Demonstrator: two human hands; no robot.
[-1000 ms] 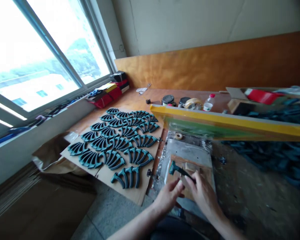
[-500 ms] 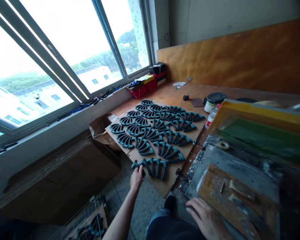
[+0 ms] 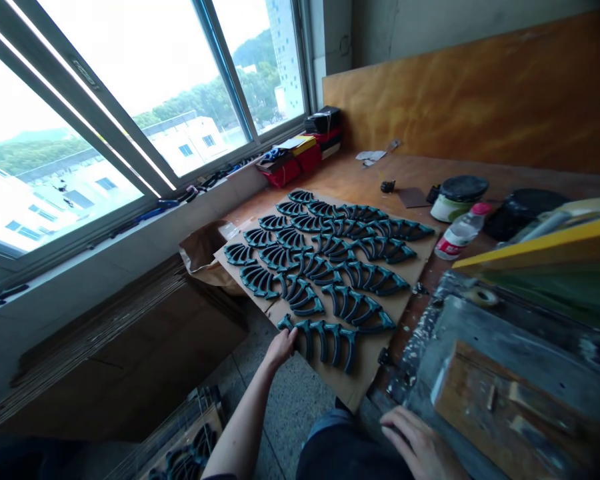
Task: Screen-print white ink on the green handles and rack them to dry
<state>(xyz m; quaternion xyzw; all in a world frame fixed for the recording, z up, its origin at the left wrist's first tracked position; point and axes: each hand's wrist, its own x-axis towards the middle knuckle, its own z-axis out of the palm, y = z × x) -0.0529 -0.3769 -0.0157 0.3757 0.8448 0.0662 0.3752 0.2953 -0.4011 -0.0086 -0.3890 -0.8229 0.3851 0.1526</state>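
Note:
Between the thumb and fingers of my left hand point(image 3: 281, 345) is a dark teal curved part point(image 3: 285, 323), with much of it hidden by the hand. It sits at the near left edge of a cardboard sheet point(image 3: 375, 347), at the left end of a short row of similar curved parts point(image 3: 336, 340). Several more rows of these glossy teal parts point(image 3: 367, 277) lie fanned out across the sheet. My right hand point(image 3: 415, 437) holds nothing, fingers loosely extended, low beside the near edge of the workbench.
On the right are a grey board point(image 3: 480, 320), a tape roll point(image 3: 483, 297), a plastic bottle point(image 3: 463, 233) and a lidded tub point(image 3: 459, 199). Stacked cardboard point(image 3: 115, 360) leans below the window. A rack with more teal parts point(image 3: 195, 450) stands low left.
The view has shifted, so the bench and sheet appear nearer and more of the bottle shows. My left hand stays at the curved part; my right hand remains low by the bench.

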